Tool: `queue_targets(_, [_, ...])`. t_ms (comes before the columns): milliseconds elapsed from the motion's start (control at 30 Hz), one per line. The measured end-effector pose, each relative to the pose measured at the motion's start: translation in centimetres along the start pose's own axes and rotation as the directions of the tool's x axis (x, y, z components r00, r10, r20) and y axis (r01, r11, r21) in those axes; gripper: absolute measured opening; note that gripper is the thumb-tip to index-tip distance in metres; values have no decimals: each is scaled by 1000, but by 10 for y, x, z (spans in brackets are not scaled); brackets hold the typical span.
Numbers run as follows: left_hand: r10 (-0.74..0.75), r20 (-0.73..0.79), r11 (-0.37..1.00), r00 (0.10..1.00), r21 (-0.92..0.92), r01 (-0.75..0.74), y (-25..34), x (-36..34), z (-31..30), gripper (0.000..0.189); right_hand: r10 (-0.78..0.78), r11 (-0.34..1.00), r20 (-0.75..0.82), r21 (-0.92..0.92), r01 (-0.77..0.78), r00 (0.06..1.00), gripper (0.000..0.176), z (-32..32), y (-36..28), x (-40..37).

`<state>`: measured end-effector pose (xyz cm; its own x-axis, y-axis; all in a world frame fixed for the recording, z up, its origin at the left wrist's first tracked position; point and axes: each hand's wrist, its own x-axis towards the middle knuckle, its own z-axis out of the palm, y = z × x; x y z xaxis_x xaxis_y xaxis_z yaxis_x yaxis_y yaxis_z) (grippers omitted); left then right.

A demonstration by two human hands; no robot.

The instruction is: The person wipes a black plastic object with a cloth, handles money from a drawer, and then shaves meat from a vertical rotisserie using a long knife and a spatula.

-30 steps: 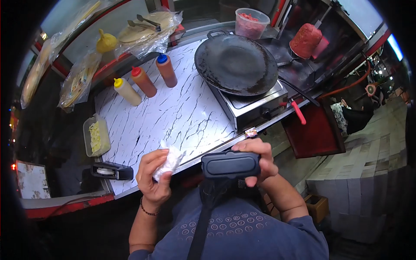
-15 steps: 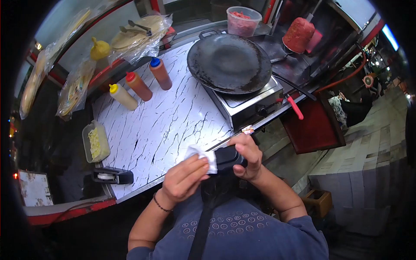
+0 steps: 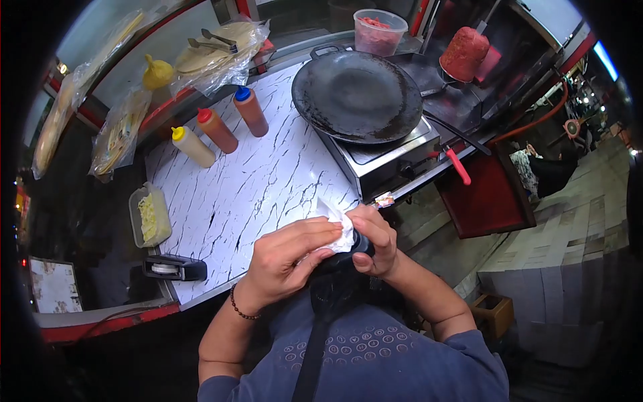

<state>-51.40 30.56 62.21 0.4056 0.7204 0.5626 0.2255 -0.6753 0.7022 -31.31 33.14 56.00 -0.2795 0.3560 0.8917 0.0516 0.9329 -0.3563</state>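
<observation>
My left hand (image 3: 284, 258) is closed on a crumpled white tissue (image 3: 343, 234), fingers and thumb pressing it from the left. My right hand (image 3: 378, 238) curls round the right side of a small black rounded object (image 3: 362, 245), its fingertips right at the tissue. The tissue covers most of the black object, so its kind is hidden. Both hands are close in front of my body, over the near edge of the white marbled counter (image 3: 268, 181). A black strap (image 3: 313, 348) runs down my shirt below them.
A black griddle pan (image 3: 358, 94) sits on a steel stove (image 3: 385, 157) at the right. Sauce bottles (image 3: 218, 130), a tub of shredded vegetable (image 3: 153, 218) and a tape dispenser (image 3: 175, 268) stand leftward. A red-handled tool (image 3: 457, 166) juts past the counter edge. Behind is a meat spit (image 3: 464, 53).
My left hand has moved up and right with the tissue, now covering much of the black object. My right-hand fingers have closed in towards the tissue.
</observation>
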Motion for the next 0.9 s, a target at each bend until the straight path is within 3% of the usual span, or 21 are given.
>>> queue_targets(67, [-8,4,1000,1000,4,8,-5,-10,1,17,6,1000,27,-16,-5,1000,46,-4,1,0])
queue_targets(133, [-177,38,982,983,-51,179,-14,-24,-3,19,69,997,-3,30,-69,998,46,-13,5,-3])
queue_targets(233, [-227,4,971,974,-75,227,-25,-38,-13,18,157,988,23,6,-157,987,50,-27,4,3])
queue_targets(267, [-226,6,971,974,-79,225,-27,-38,-12,18,174,983,32,47,-176,984,50,-27,5,2])
queue_targets(333, [-86,-158,995,984,31,92,-21,-24,-14,18,195,978,52,60,-198,979,52,-21,4,3])
queue_targets(400, [57,-56,994,997,95,-51,-7,-6,-4,22,199,978,60,50,-202,978,56,-10,4,4])
queue_targets(467, [101,-56,990,993,108,-95,3,6,15,21,211,978,-75,26,-209,975,47,1,1,4])
queue_targets(567, [59,-31,992,998,118,-55,-13,-10,13,21,291,957,-12,1,-291,957,44,-17,2,10])
queue_targets(600, [12,-24,994,1000,104,-10,-23,-24,14,21,326,942,-106,-41,-332,939,42,-22,2,13])
queue_targets(633, [-151,-31,988,988,12,151,-34,-42,16,18,427,900,-161,-19,-435,890,42,-27,4,12])
queue_targets(667, [-142,-18,990,990,8,142,-44,-50,21,18,521,847,-214,10,-532,826,43,-33,5,10])
queue_targets(700, [-296,-134,950,946,-144,277,-49,-54,26,18,592,802,-226,80,-591,773,44,-34,6,11])
queue_targets(733, [-458,-225,871,860,-305,384,-53,-58,29,17,736,677,-210,201,-708,644,47,-33,6,9])
queue_targets(800, [-452,-320,881,833,-304,362,-54,-51,43,17,909,296,-18,731,-615,416,49,-19,7,11])
queue_targets(867, [-237,-560,953,794,-292,78,-48,-34,50,20,943,38,160,820,-571,292,53,-2,10,-1])
queue_targets(900, [9,-513,995,858,86,41,-55,-33,42,29,945,-94,244,839,-537,216,53,5,6,-2])
